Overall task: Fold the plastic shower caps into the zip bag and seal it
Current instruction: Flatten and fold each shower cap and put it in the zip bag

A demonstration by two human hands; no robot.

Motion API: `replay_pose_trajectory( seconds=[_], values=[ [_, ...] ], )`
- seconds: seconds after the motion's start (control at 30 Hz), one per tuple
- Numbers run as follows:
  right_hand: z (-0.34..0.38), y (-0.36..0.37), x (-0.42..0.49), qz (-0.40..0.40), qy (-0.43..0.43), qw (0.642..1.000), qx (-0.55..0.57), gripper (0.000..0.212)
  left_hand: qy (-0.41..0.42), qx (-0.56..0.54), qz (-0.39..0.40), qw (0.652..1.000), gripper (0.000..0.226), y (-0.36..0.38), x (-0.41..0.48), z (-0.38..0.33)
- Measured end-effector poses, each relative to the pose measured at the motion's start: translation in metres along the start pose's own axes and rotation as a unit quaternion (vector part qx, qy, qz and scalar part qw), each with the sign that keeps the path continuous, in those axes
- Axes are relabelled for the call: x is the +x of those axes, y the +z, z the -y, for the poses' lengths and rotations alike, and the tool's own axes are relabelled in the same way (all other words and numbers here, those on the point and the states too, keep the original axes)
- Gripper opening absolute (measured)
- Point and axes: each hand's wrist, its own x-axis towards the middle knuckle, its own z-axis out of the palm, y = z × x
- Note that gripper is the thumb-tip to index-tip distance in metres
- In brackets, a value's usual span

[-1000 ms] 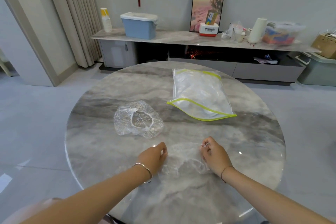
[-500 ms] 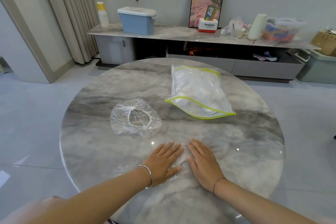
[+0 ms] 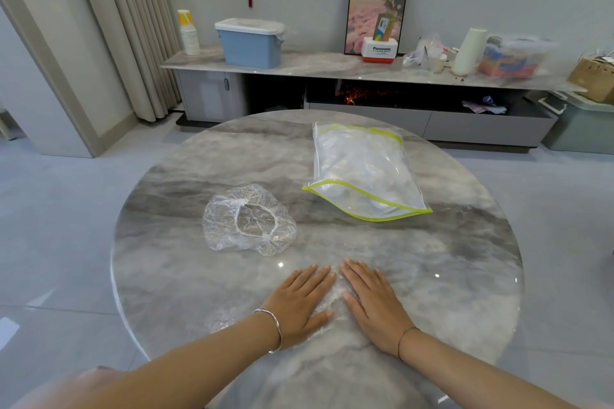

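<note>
Left hand (image 3: 300,300): flat, palm down, fingers spread wide and pointing away, pressing on a clear cap; it grips nothing. A silver bangle (image 3: 274,329) sits on the wrist.
Right hand (image 3: 375,300): flat, palm down, fingers spread and angled toward the left hand, fingertips nearly meeting; it grips nothing. A thin bracelet (image 3: 403,337) circles the wrist.
Pressed cap (image 3: 335,297): clear plastic, flattened on the bench under both hands; crinkled film shows in the gap between the hands and a bit pokes out left of the left wrist. Its full outline is hard to tell against the marble.
Loose cap (image 3: 249,221): clear, puffy, elastic ring facing up, lying on the bench beyond the left hand, apart from it.
Zip bag (image 3: 365,169): clear with yellow-green edging, lying on the far right part of the bench, well apart from the hands; the near edge gapes open and clear plastic fills the inside.
Bench (image 3: 465,259): round, grey marble top, glossy.
Behind: a long low cabinet (image 3: 332,68) along the wall carries a blue bin (image 3: 249,43).
</note>
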Motion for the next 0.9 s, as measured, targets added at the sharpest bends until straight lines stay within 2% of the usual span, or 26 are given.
replay_pose_trajectory(
  seconds=[0.1,0.17,0.27,0.37,0.5,0.6,0.67,0.73,0.8,0.9],
  values=[
    [0.007,-0.014,-0.006,-0.055,-0.093,0.994,-0.006,0.06,-0.031,0.019,0.015,0.999,0.079,-0.013,-0.004,0.009],
    [0.006,-0.014,-0.01,-0.062,-0.181,0.981,-0.044,0.05,-0.048,0.036,0.008,0.998,0.069,-0.015,-0.007,0.018],
    [0.007,-0.013,-0.015,-0.021,-0.247,0.966,-0.068,0.065,-0.004,0.024,-0.057,0.998,0.046,-0.019,-0.01,0.029],
    [0.008,-0.014,-0.017,0.018,-0.243,0.967,-0.081,0.078,-0.008,0.03,-0.085,0.996,0.045,-0.03,-0.011,0.032],
    [0.009,-0.019,-0.013,0.04,-0.204,0.978,-0.002,0.073,0.038,-0.007,-0.017,0.999,0.072,-0.036,-0.011,0.038],
    [0.013,-0.017,-0.01,0.011,-0.166,0.985,0.054,0.056,0.014,0.007,0.037,0.999,0.069,-0.037,-0.012,0.041],
    [0.015,-0.013,-0.007,-0.007,-0.129,0.986,0.102,0.049,0.018,-0.011,0.027,0.999,0.074,-0.038,-0.012,0.041],
    [0.014,-0.01,-0.005,-0.021,-0.073,0.982,0.173,0.034,0.017,-0.036,0.015,0.999,0.069,-0.039,-0.01,0.042],
    [0.013,-0.011,-0.001,-0.041,0.003,0.959,0.279,0.021,0.001,-0.087,-0.002,0.996,0.059,-0.041,-0.008,0.043],
    [0.019,-0.018,0.005,-0.089,0.134,0.868,0.469,0.017,-0.039,-0.11,-0.006,0.993,0.036,-0.039,-0.005,0.041]
  ],
)
